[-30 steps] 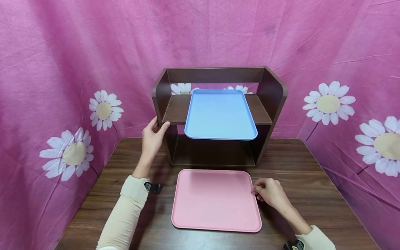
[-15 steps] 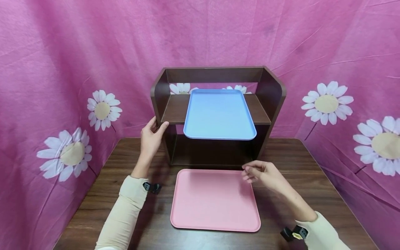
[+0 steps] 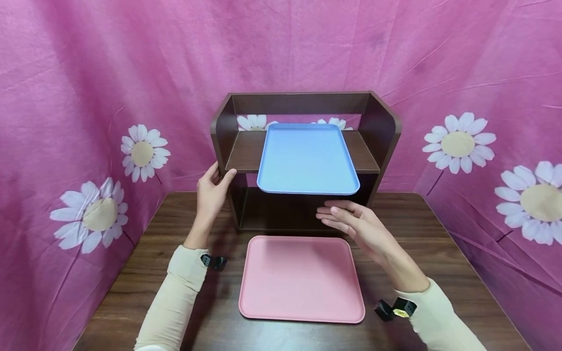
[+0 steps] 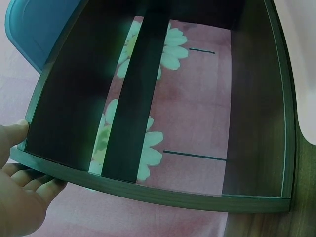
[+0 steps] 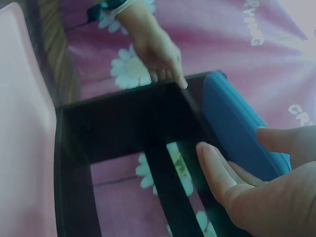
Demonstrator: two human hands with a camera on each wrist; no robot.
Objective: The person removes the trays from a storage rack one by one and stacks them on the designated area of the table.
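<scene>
The left hand [image 3: 211, 195] grips the left side panel of the brown shelf [image 3: 381, 129]. The right hand [image 3: 364, 226], thumb and fingers apart, holds nothing near the blue tray [image 3: 309, 158], which rests on the upper of 2 levels, its front overhanging. The pink tray [image 3: 302, 279] lies before the shelf on the table [image 3: 408, 219].

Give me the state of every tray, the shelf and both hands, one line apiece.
Blue tray: resting on the shelf's upper board, near end jutting past its front edge.
Pink tray: flat on the table, in front of the shelf.
Shelf: upright.
Left hand: gripping the shelf's left side.
Right hand: fingers extended near the blue tray's front edge; contact unclear.
</scene>
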